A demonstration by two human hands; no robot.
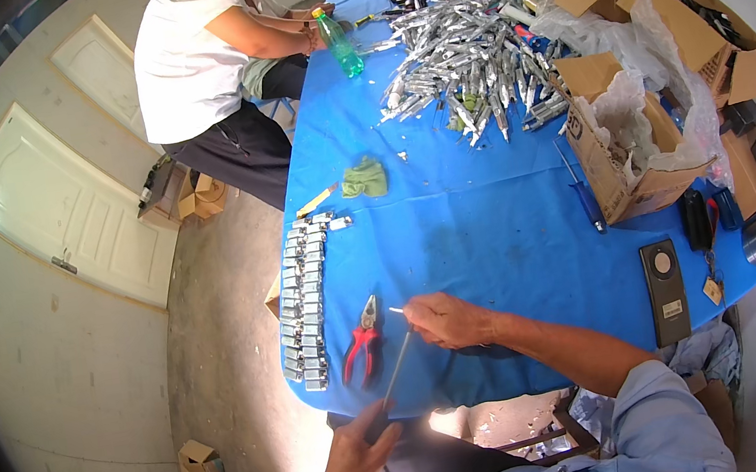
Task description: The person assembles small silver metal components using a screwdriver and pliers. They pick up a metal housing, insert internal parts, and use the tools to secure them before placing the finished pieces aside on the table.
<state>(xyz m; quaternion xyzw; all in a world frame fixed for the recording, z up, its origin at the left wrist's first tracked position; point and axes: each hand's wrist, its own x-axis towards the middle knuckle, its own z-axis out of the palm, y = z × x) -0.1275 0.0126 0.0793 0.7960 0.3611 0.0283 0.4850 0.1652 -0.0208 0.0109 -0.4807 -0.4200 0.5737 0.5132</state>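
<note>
Thin, straight rod (398, 368) slanting between the two hands, over the near edge of the blue-covered worktop (454, 225). Left hand (365, 450) lying lower, fingers wrapping round the rod's bottom end. Right hand (448, 321) sitting above the cloth, fingers curling tightly, pinching a small white piece (396, 310) that is poking out at the thumb side; the rod's top end is meeting these same fingers. Blur there: cannot tell whether rod and white piece are joined.

Handling, by judgement: rod looking light and stiff, probably smooth, so likely turning in a loose grip; slim enough that bending sideways seems a risk. Best hold: firmly at the lower end, with fingertips steadying near the top. White piece looking light, small and easily dropped; a close pinch suiting it.

Nearby: red-handled combination pliers (363, 341) lying just left of the right hand, nose pointing away. Beyond them, small silver metal parts (308, 304) are standing in columns along the left edge. Blue-handled screwdriver (582, 193) resting beside an opened cardboard box (608, 155).
</note>
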